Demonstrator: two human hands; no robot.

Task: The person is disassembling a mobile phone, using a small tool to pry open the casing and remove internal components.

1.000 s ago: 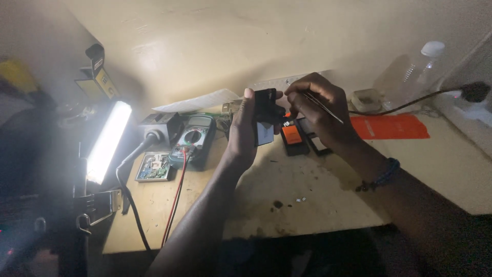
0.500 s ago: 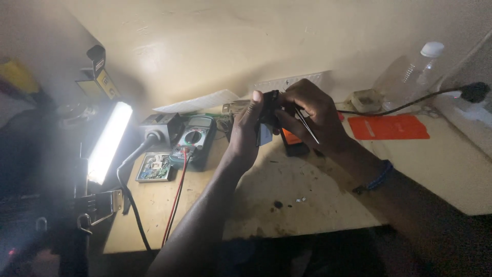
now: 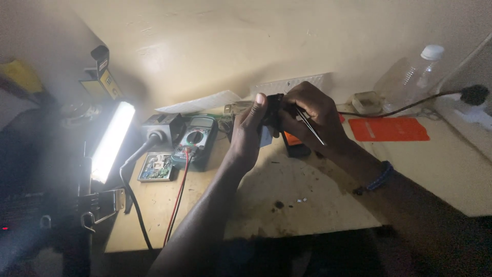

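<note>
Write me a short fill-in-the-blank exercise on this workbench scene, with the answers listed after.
1. The left hand holds a small ____ device above the bench.
2. The right hand holds thin metal ____.
3. The multimeter lies to the ____ of the hands in the picture.
4. The plastic bottle has a ____ cap.

Answers: black; tweezers; left; white

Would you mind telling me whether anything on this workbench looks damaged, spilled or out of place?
The bench top is worn: a dark stain and small pale crumbs lie below the hands. A bare circuit board lies loose beside the multimeter. Nothing looks spilled.
</note>
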